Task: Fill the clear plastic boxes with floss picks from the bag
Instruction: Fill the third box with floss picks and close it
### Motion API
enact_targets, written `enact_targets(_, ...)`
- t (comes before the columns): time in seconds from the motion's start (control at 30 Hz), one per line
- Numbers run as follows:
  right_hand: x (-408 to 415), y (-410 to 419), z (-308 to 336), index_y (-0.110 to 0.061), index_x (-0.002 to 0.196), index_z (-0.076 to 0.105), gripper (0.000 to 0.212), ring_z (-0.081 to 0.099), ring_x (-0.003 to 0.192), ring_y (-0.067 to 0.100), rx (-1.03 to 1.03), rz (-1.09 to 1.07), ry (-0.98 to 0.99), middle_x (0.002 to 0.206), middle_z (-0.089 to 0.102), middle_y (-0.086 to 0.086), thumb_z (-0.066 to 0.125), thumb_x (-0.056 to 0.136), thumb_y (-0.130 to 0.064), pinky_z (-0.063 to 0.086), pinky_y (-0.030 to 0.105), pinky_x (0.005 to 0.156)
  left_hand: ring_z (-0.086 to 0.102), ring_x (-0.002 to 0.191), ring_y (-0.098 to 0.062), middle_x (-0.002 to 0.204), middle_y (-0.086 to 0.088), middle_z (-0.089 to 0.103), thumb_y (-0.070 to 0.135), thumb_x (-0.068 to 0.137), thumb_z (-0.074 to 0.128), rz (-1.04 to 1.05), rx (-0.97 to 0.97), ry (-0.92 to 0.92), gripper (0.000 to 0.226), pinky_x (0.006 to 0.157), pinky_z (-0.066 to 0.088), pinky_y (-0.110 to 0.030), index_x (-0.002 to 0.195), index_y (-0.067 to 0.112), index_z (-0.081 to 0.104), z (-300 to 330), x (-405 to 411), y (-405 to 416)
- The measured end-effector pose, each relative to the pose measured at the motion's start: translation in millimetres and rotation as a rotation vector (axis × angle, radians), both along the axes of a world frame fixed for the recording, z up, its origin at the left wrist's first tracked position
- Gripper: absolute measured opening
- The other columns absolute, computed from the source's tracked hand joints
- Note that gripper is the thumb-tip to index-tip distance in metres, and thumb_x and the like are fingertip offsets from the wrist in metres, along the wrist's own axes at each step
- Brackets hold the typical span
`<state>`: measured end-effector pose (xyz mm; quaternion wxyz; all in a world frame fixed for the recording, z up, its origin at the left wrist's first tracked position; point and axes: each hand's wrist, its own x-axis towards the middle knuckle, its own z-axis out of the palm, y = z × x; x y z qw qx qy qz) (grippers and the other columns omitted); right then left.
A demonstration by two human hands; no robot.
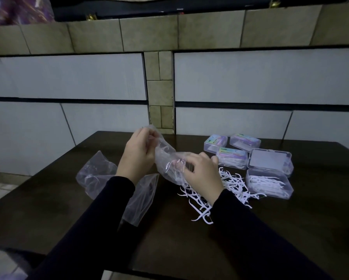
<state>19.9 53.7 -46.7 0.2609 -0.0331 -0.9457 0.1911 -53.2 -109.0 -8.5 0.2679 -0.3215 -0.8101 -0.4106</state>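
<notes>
A clear plastic bag [166, 156] is held tilted above the dark table [189, 239], its mouth pointing down to the right. My left hand [138, 152] grips its raised end and my right hand [202, 170] grips its lower end. White floss picks [233, 183] lie in a loose pile on the table under and beside my right hand, and a few still hang in the bag's mouth. To the right, an open clear box [270, 183] holds floss picks. Behind it lies another clear box [270, 160] with its lid shut.
Three clear boxes with coloured labels [232, 158] [244, 140] [215, 142] stand at the back right. Two empty clear bags [96, 170] [143, 201] lie on the left side of the table. A panelled wall rises behind the table's far edge.
</notes>
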Motion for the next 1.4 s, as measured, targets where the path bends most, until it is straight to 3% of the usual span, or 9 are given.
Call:
enact_targets(0.2,7,0,6,-0.031,0.153,0.012,0.060,0.048,0.113,0.020,-0.022,-0.085,-0.078,0.111,0.061,-0.002,0.030,0.100,-0.053,0.022,0.044,0.103,0.050,0.083,0.005,0.095,0.009,0.051,0.016,0.095,0.052,0.079,0.058,-0.014,0.009,0.068,0.039,-0.010,0.100,0.023,0.053,3,-1,-4)
enact_targets(0.27,9,1,7,-0.031,0.151,0.021,0.060,0.047,0.114,0.021,0.026,-0.123,-0.097,0.109,0.061,-0.002,0.029,0.098,-0.058,0.025,0.045,0.102,0.050,0.083,0.007,0.093,0.013,0.049,0.017,0.096,0.052,0.080,0.064,-0.021,0.010,0.067,0.039,-0.010,0.099,0.026,0.051,3,-1,-5)
enact_targets(0.33,9,2,6,-0.030,0.134,0.048,0.052,0.046,0.113,0.021,0.078,-0.134,-0.129,0.102,0.060,-0.004,0.035,0.095,-0.062,0.024,0.044,0.098,0.049,0.083,0.009,0.091,0.017,0.047,0.014,0.094,0.053,0.050,0.033,-0.012,0.013,0.067,0.039,-0.007,0.098,0.026,0.051,1,-1,-4)
enact_targets(0.43,6,3,3,-0.033,0.116,0.062,0.046,0.044,0.114,0.018,0.100,-0.114,-0.159,0.113,0.063,-0.010,0.042,0.091,-0.065,0.018,0.045,0.100,0.048,0.083,0.011,0.089,0.017,0.047,0.007,0.092,0.055,-0.006,-0.004,0.021,0.017,0.070,0.037,-0.002,0.094,0.023,0.052,-3,0,0)
enact_targets(0.6,2,-1,1,-0.031,0.116,0.060,0.036,0.045,0.108,0.016,0.148,-0.073,-0.146,0.106,0.062,-0.010,0.048,0.092,-0.055,0.014,0.043,0.097,0.048,0.082,0.008,0.088,0.015,0.048,0.002,0.090,0.056,-0.118,-0.055,0.047,0.017,0.069,0.037,-0.004,0.091,0.019,0.054,-4,2,3)
enact_targets(0.97,-3,-6,-5,-0.027,0.127,0.051,0.041,0.038,0.116,0.020,0.188,-0.067,-0.181,0.131,0.053,-0.006,0.050,0.091,-0.047,0.023,0.049,0.099,0.053,0.080,-0.011,0.090,-0.003,0.058,0.002,0.091,0.054,-0.208,-0.015,-0.028,0.022,0.070,0.046,-0.016,0.091,0.023,0.053,-4,8,7)
enact_targets(1.13,2,-1,-3,-0.025,0.101,0.063,0.039,0.043,0.110,0.020,0.178,-0.108,-0.231,0.103,0.062,-0.004,0.045,0.092,-0.058,0.019,0.051,0.104,0.055,0.084,-0.011,0.093,0.002,0.056,0.005,0.092,0.055,-0.160,-0.054,-0.022,0.017,0.072,0.048,-0.021,0.095,0.021,0.055,-4,7,5)
enact_targets(1.27,6,5,2,-0.026,0.103,0.067,0.051,0.045,0.109,0.019,0.187,-0.176,-0.266,0.093,0.059,-0.005,0.038,0.091,-0.066,0.015,0.051,0.107,0.055,0.085,-0.005,0.096,0.008,0.055,0.016,0.092,0.053,-0.028,-0.072,0.021,0.011,0.074,0.049,-0.022,0.102,0.020,0.057,-2,1,-4)
enact_targets(1.4,11,12,8,-0.038,0.107,0.067,0.032,0.045,0.107,0.017,0.191,-0.179,-0.237,0.097,0.065,-0.011,0.050,0.089,-0.058,0.021,0.046,0.099,0.049,0.081,0.002,0.095,0.009,0.052,0.015,0.094,0.053,0.078,0.010,0.057,0.011,0.072,0.041,-0.016,0.102,0.023,0.055,3,-3,-14)
